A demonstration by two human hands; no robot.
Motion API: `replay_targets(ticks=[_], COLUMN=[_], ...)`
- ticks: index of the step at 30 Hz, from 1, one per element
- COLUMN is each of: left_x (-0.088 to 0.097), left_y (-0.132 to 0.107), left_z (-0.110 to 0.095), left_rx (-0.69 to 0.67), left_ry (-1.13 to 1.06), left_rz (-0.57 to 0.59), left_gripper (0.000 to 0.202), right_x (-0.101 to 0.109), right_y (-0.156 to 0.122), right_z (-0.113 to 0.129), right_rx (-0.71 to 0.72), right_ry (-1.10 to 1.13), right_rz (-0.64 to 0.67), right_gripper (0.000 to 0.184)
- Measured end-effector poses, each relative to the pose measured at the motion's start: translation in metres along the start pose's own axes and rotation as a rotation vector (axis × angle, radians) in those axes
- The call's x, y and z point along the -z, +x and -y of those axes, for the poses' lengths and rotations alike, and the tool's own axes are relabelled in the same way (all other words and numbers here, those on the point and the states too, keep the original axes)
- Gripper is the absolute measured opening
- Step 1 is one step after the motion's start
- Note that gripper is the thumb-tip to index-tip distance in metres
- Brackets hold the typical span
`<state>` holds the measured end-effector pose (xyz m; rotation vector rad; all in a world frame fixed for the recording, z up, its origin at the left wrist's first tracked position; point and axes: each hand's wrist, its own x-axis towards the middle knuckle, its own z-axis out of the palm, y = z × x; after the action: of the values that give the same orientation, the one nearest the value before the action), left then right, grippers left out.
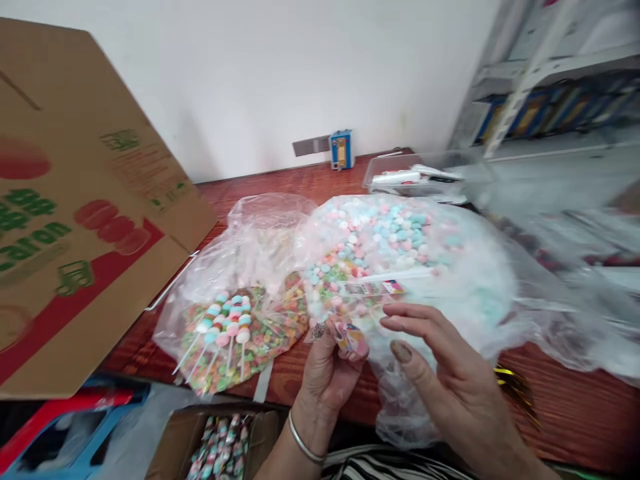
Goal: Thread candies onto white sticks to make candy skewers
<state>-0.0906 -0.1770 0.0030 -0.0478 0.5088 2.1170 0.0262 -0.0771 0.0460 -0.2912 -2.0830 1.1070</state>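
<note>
My left hand [327,367] is closed in a pinch on a small colourful candy packet [350,337], held just above the red table edge. My right hand [440,367] hovers beside it with fingers stretched out, touching a large clear plastic bag of pastel candies [385,240]. A labelled stick lollipop [375,287] lies on that bag. To the left, several marshmallow lollipops on white sticks [227,323] rest on another clear bag of small multicoloured candies [260,333].
A big cardboard box [75,220] stands at the left. Below the table edge an open carton [220,440] holds wrapped lollipops. A clear plastic tray [415,177] sits at the back, shelves [550,100] at the right, gold ties [515,387] near my right wrist.
</note>
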Motion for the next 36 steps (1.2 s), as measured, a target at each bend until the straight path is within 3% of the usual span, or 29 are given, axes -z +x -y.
replay_targets(ticks=[2,4,8,10,12,15,18,21,26,31,36], left_x=[0.0,0.006,0.035,0.054,0.071,0.09,0.103,0.113,0.119,0.109,0.095], left_y=[-0.017,-0.04,-0.093,-0.118,-0.137,-0.156,-0.16,-0.154,-0.134,-0.111,-0.09], left_z=[-0.021,-0.047,-0.099,-0.119,-0.131,-0.139,-0.139,-0.139,-0.142,-0.145,-0.146], left_rx=[-0.106,-0.251,-0.583,-0.696,-0.764,-0.802,-0.812,-0.788,-0.729,-0.735,-0.753], left_ry=[0.048,0.1,0.147,0.145,0.124,0.11,0.126,0.135,0.13,0.108,0.103], left_rz=[-0.008,-0.048,-0.134,-0.179,-0.213,-0.251,-0.289,-0.315,-0.36,-0.394,-0.443], left_gripper=[0.037,0.04,0.035,0.034,0.031,0.027,0.027,0.027,0.028,0.031,0.038], right_x=[-0.014,-0.037,-0.103,-0.142,-0.182,-0.233,-0.261,-0.265,-0.246,-0.205,-0.152], right_y=[0.011,0.024,0.042,0.045,0.043,0.031,0.015,0.004,0.001,0.005,0.005], right_z=[-0.002,-0.002,0.009,0.013,0.012,0.004,-0.004,-0.008,-0.009,-0.012,-0.015], right_rx=[-0.01,-0.024,-0.046,-0.178,-0.396,-0.592,-0.738,-0.782,-0.714,-0.522,-0.223], right_ry=[0.005,0.016,0.034,0.084,0.156,0.207,0.283,0.356,0.42,0.405,0.199], right_rz=[0.098,0.275,0.675,0.797,0.853,0.925,0.892,0.78,0.68,0.671,0.726], right_gripper=[0.019,0.017,0.015,0.014,0.021,0.028,0.023,0.02,0.022,0.029,0.033])
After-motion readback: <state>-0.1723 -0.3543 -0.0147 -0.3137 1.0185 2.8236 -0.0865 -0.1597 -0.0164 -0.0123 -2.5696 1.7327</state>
